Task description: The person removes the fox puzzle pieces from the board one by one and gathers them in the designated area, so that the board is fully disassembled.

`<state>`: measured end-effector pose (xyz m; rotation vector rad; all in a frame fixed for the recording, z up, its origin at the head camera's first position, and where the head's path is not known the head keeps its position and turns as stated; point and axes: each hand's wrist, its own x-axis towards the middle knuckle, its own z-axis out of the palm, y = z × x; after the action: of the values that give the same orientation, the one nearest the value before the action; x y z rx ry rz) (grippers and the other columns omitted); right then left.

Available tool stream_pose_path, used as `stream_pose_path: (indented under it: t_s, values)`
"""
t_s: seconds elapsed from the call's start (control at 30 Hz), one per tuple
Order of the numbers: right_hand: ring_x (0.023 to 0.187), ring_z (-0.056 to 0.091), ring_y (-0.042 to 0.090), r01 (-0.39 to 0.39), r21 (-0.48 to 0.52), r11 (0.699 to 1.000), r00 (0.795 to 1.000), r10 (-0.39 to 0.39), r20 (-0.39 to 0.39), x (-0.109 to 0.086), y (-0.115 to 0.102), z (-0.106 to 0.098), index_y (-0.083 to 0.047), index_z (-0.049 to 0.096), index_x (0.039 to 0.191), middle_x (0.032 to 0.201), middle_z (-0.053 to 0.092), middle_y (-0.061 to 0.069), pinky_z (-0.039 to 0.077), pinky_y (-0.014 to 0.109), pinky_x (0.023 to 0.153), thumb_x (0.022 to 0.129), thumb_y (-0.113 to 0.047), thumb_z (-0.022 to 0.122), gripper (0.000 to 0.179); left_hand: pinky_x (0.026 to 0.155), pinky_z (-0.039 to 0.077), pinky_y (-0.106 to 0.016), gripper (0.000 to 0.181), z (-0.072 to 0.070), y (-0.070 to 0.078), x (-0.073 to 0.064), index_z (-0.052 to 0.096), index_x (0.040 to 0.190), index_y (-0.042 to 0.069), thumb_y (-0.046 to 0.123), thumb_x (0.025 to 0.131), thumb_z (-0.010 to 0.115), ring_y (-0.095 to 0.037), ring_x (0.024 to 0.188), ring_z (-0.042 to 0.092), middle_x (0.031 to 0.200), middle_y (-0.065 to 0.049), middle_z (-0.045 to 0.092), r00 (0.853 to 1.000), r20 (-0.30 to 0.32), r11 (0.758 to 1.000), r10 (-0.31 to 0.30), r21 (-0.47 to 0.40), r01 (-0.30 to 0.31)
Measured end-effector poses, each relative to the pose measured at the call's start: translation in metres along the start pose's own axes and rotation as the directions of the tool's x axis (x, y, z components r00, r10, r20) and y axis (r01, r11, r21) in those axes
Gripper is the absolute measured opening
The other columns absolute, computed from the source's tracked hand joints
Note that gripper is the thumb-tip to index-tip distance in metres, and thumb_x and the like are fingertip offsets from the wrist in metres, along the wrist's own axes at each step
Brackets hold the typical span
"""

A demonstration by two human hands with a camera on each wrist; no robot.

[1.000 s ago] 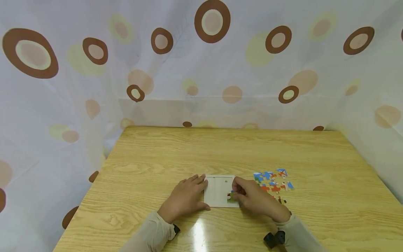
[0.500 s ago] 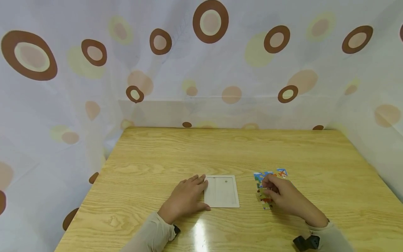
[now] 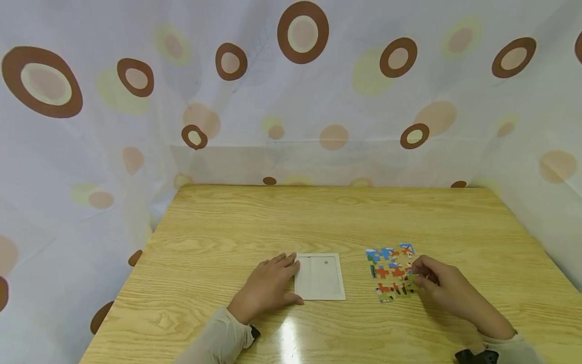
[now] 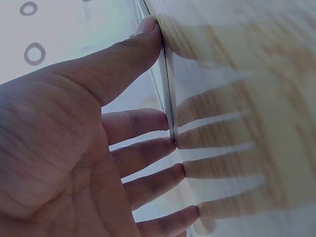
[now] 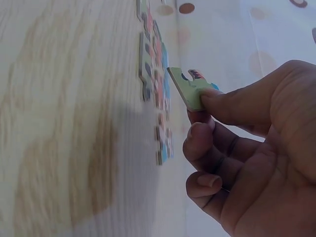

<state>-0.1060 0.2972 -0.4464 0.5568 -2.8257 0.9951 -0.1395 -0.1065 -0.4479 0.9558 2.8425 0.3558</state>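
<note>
Between thumb and fingers my right hand (image 3: 447, 288) pinches a green puzzle piece (image 5: 190, 91), held above the table at the right side of the loose pieces. Puzzle pieces (image 3: 383, 273) with blue, red and green print lie in loose rows on the table. The white puzzle frame (image 3: 320, 278) lies flat to their left, with its recess bare. My left hand (image 3: 268, 288) rests at the frame's left edge. In the left wrist view its spread fingers (image 4: 143, 153) and thumb touch the frame's edge and the tabletop.
The wooden table (image 3: 254, 217) reaches back to a white curtain (image 3: 254, 101) with brown and yellow circles, which also hangs at both sides. A bright light reflection shows on the tabletop near the front.
My right hand has carried the green puzzle piece off the frame, over the loose pieces, to their right side. The left hand has stayed at the frame.
</note>
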Motion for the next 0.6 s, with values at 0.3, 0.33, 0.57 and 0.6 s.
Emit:
stream_pose_path:
  t_s: [0.3, 0.33, 0.57, 0.6]
  values:
    - [0.068, 0.051, 0.004, -0.111, -0.014, 0.994, 0.993, 0.112, 0.031, -0.011, 0.012, -0.011, -0.005, 0.065, 0.102, 0.087, 0.063, -0.002, 0.046, 0.025, 0.057, 0.096, 0.005, 0.068, 0.012, 0.11, 0.043, -0.057, 0.081, 0.002, 0.0, 0.001, 0.056, 0.149, 0.006, 0.053, 0.087, 0.079, -0.034, 0.145, 0.043, 0.16, -0.011, 0.045, 1.0, 0.004, 1.0, -0.008, 0.004, 0.008]
    - [0.068, 0.051, 0.004, -0.116, -0.018, 0.993, 0.993, 0.116, 0.036, -0.012, 0.014, -0.011, -0.005, 0.065, 0.102, 0.087, 0.063, -0.002, 0.046, 0.025, 0.057, 0.096, 0.005, 0.068, 0.012, 0.11, 0.043, -0.056, 0.081, 0.002, -0.001, 0.001, 0.055, 0.149, 0.006, 0.053, 0.087, 0.079, -0.033, 0.145, 0.043, 0.16, -0.011, 0.044, 1.0, 0.006, 1.0, -0.01, 0.006, 0.01]
    - [0.069, 0.052, 0.002, -0.132, -0.029, 0.991, 0.989, 0.133, 0.067, -0.016, 0.024, -0.013, -0.005, 0.066, 0.1, 0.085, 0.061, -0.002, 0.048, 0.025, 0.058, 0.093, 0.006, 0.07, 0.013, 0.11, 0.043, -0.057, 0.081, 0.001, 0.0, 0.001, 0.056, 0.149, 0.006, 0.052, 0.087, 0.079, -0.034, 0.145, 0.043, 0.16, -0.011, 0.045, 1.0, 0.005, 1.0, -0.007, 0.004, 0.007]
    - [0.069, 0.052, 0.002, -0.137, -0.031, 0.99, 0.988, 0.139, 0.072, -0.016, 0.025, -0.012, -0.005, 0.065, 0.1, 0.084, 0.061, -0.003, 0.048, 0.025, 0.058, 0.093, 0.005, 0.07, 0.012, 0.11, 0.043, -0.057, 0.081, 0.001, 0.0, 0.0, 0.056, 0.149, 0.005, 0.052, 0.087, 0.079, -0.034, 0.145, 0.044, 0.16, -0.011, 0.045, 1.0, 0.006, 1.0, -0.006, 0.002, 0.006]
